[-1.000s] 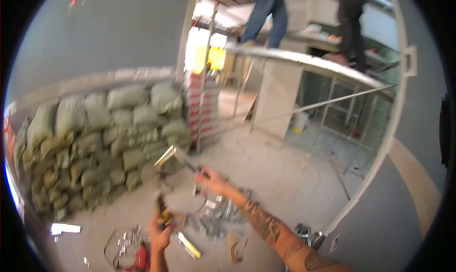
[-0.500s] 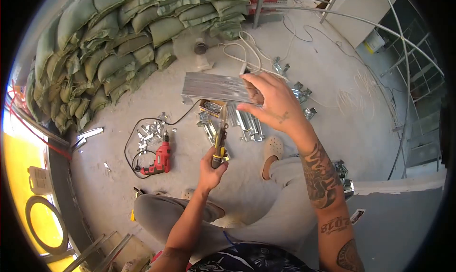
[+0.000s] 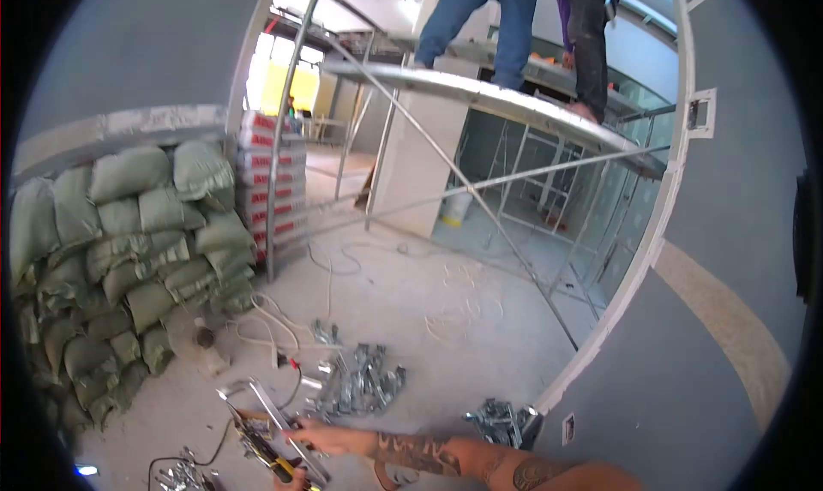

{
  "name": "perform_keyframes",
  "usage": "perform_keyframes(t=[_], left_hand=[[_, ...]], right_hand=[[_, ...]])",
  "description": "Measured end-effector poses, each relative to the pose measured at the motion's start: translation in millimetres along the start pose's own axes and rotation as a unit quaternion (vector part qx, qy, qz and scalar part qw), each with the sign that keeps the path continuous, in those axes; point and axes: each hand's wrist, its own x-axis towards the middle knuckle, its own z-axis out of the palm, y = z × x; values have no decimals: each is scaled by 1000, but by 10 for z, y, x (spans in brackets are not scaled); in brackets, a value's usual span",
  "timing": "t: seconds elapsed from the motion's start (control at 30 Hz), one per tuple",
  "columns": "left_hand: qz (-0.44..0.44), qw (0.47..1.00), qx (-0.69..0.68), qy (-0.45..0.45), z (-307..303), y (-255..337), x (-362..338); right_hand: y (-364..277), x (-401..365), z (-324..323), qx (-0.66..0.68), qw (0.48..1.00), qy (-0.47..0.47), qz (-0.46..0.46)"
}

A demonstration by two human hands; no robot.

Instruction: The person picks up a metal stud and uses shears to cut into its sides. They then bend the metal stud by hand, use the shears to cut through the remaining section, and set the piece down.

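Observation:
Low in the view, my right hand (image 3: 321,437) is closed around a long, shiny metal channel (image 3: 273,410). The channel slants up to the left, away from my fingers. My left hand (image 3: 293,481), partly cut off by the lower edge, grips a hand tool with yellow and black handles (image 3: 279,465). The tool's jaws are hard to make out against the metal. Just behind it shows part of a small cardboard box (image 3: 250,422) of small metal parts.
Stacked green sacks (image 3: 129,242) fill the left. Ahead stands a scaffold (image 3: 463,178) with people's legs (image 3: 506,28) on its platform. Metal brackets (image 3: 364,380) and a white cable (image 3: 273,320) lie on the floor. A grey wall (image 3: 686,345) rises at right.
My view has swung up from the floor toward the scaffold. The metal channel, broadside before, now appears slanted and narrow beside the tool. The red drill has left the view.

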Motion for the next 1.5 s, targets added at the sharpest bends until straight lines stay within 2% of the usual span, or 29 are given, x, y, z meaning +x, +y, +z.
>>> perform_keyframes(t=[0.03, 0.1, 0.13, 0.17, 0.23, 0.3, 0.33, 0.4, 0.47, 0.53, 0.6, 0.63, 0.73, 0.77, 0.8, 0.83, 0.87, 0.9, 0.93, 0.97, 1.03, 1.07, 1.13, 1.17, 1.23, 1.33, 1.4, 1.47, 1.5], left_hand=[[22, 999, -33, -18, -3, -40, 2], [51, 999, -5, -19, 45, -133, 52], [59, 998, -7, -21, 42, -194, 80], [46, 998, -31, -14, 52, -275, 89], [30, 998, -50, -16, 34, -300, 54], [-40, 998, 31, -39, -62, -263, -5], [-70, 996, 41, -43, -93, -237, -29], [-57, 997, 1, -44, -97, -118, -118], [-50, 997, -40, -38, -183, 5, -191], [-70, 992, -98, -32, -317, -91, -145], [-88, 973, -211, -12, -417, -312, -9], [-111, 960, -255, 26, -421, -259, -27], [-138, 925, -355, -10, -569, -283, 81], [-137, 924, -357, -11, -583, -210, 39], [-159, 902, -402, -1, -585, -111, -2], [-180, 877, -446, 9, -582, -60, -18], [-112, 896, -430, -17, -612, -237, 3], [-112, 896, -430, -17, -656, -371, 75], [-135, 880, -454, -29, -714, -477, 176], [-159, 864, -476, -40, -748, -532, 238], [-152, 873, -464, -30, -744, -559, 231], [-143, 880, -453, -23, -734, -566, 210], [-168, 886, -432, -16, -686, -341, 93], [-193, 890, -414, -10, -671, -244, 50], [-193, 887, -420, -12, -647, -216, 40], [-186, 879, -438, -26, -664, -255, 78], [-179, 875, -448, -36, -667, -374, 76], [33, 957, -287, -2, -627, -526, 31], [33, 958, -286, -2, -610, -383, -5]], right_hand=[[180, 43, 31, -3, 1000, -3, 5], [429, 74, 59, -16, 1000, -8, 3], [506, 41, 79, 25, 1000, 13, -6], [629, -3, 91, 70, 997, 37, -14], [779, 65, -62, 49, 998, 38, -6], [745, -9, -63, -85, 996, 37, 16], [735, -53, -69, -82, 996, 41, 15], [680, -155, -150, -225, 973, 50, 18], [486, -201, -351, -298, 950, 83, -38], [-21, -419, -667, -267, 942, 152, -137], [-798, -751, -922, -232, 925, 242, -179], [-1081, -853, -1162, -200, 897, 300, -255], [-2320, -1483, -1525, -260, 783, 417, -382], [-2695, -1641, -1678, -295, 711, 475, -426], [-3108, -1785, -1986, -364, 608, 528, -468], [-3470, -2106, -1716, -396, 523, 600, -458], [-3763, -2388, -1555, -385, 500, 573, -523], [-4102, -2580, -1667, -425, 379, 624, -536], [-4336, -2854, -1421, -418, 358, 668, -500], [-4574, -3049, -1408, -433, 266, 702, -499], [-4996, -3487, -1394, -398, 253, 703, -532], [-5033, -3634, -1210, -393, 155, 775, -470], [-5088, -3876, -911, -294, 156, 820, -467], [-5112, -3925, -793, -292, 158, 820, -466], [-5151, -3978, -591, -289, 126, 822, -474], [-5196, -4082, -490, -316, 105, 814, -476], [-5231, -4093, -482, -307, 109, 820, -471], [-5249, -4112, -483, -297, 112, 826, -466], [-5254, -4118, -488, -292, 120, 828, -464]])
